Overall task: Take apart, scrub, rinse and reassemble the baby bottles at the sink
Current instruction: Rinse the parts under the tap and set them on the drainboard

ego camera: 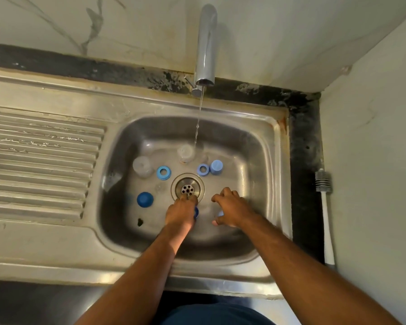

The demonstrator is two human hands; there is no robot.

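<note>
Reaching into the steel sink point(271, 146), my left hand point(181, 211) lies over a dark blue piece point(195, 212) just below the drain strainer point(187, 189), fingertips at the strainer's near edge; I cannot tell whether the fingers grip that piece. My right hand point(230, 207) hovers just right of the drain, fingers loosely curled and spread, above a pale blue part point(220, 214) that peeks out under it; whether it is held I cannot tell. Bottle parts are scattered over the basin floor: two clear bottles point(141, 166) point(185, 153) stand behind the drain, a bright blue ring point(163, 172) sits left of it, a lighter blue ring point(203, 169) touches a pale blue cap point(216, 167) to the right, and a dark blue dome cap point(145, 199) rests at the left. A thin stream falls from the chrome tap point(206, 45) beside the farther bottle. A bottle brush point(324, 212) lies on the dark ledge right of the sink.
</note>
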